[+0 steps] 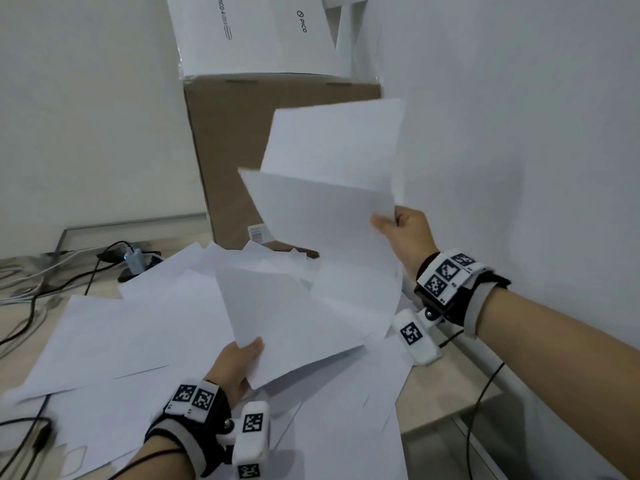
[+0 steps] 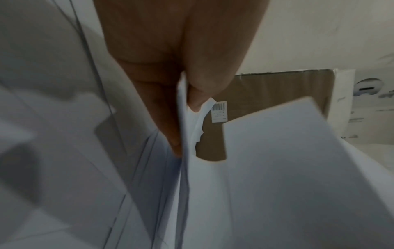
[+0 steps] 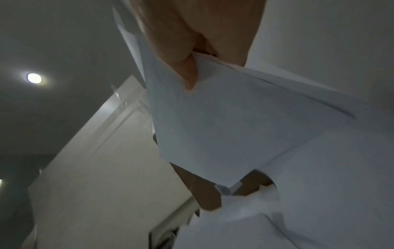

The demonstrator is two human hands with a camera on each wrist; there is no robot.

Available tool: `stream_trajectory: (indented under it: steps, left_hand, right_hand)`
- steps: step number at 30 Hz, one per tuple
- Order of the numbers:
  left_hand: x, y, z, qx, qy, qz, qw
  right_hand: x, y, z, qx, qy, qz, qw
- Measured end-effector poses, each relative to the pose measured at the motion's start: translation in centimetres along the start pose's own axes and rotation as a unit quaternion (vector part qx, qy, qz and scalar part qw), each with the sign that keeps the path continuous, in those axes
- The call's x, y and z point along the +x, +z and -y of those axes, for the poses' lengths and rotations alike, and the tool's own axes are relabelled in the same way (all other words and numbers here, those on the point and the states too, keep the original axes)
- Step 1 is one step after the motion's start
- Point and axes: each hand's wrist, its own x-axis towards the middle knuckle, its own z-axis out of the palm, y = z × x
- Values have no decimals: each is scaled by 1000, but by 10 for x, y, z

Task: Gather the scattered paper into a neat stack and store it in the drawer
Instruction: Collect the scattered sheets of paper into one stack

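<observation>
Many white paper sheets (image 1: 145,327) lie scattered and overlapping on the desk. My right hand (image 1: 401,230) holds a few sheets (image 1: 329,188) raised upright near the wall, thumb pinching their right edge; the right wrist view shows the thumb (image 3: 187,74) pressed on those sheets (image 3: 224,126). My left hand (image 1: 239,362) pinches the lower left corner of another sheet (image 1: 287,320), lifted a little above the pile. In the left wrist view the fingers (image 2: 170,128) and thumb clamp thin sheets (image 2: 277,168) edge-on. No drawer is in view.
A tall brown cardboard box (image 1: 235,150) stands at the back against the wall, with a white PICO box (image 1: 249,32) on top. Black and white cables and a charger (image 1: 133,259) lie at the left. The desk edge (image 1: 460,403) runs at the right.
</observation>
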Motion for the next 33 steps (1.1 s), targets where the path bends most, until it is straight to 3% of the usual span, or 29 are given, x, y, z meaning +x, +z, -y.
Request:
stream_trajectory:
  steps: [3,8,17,24,29,33]
  left_hand:
    - [-7,-5,-4,2,4,-4,1000]
    - [-16,-16,-10,2,0,-27,1000]
    - [-31,-35,-12,-23,-8,14,1000]
    - [-28,-27,-5,30,-3,2,1000]
    - [-26,-41,-2,28,6,-29,999]
    - [-25,-53,2,4,12,-56,998]
  right_hand:
    - [-15,13,-24,-102,18,68,992]
    - [-36,18,-59,-228,14,224,947]
    - [-69,4,-88,-281,18,350,893]
    - [-75,8,-89,-336,-40,285,897]
    - [-62,-8,-79,-457,-29,257,851]
    - [-49,-22,-80,-513,-17,183,839]
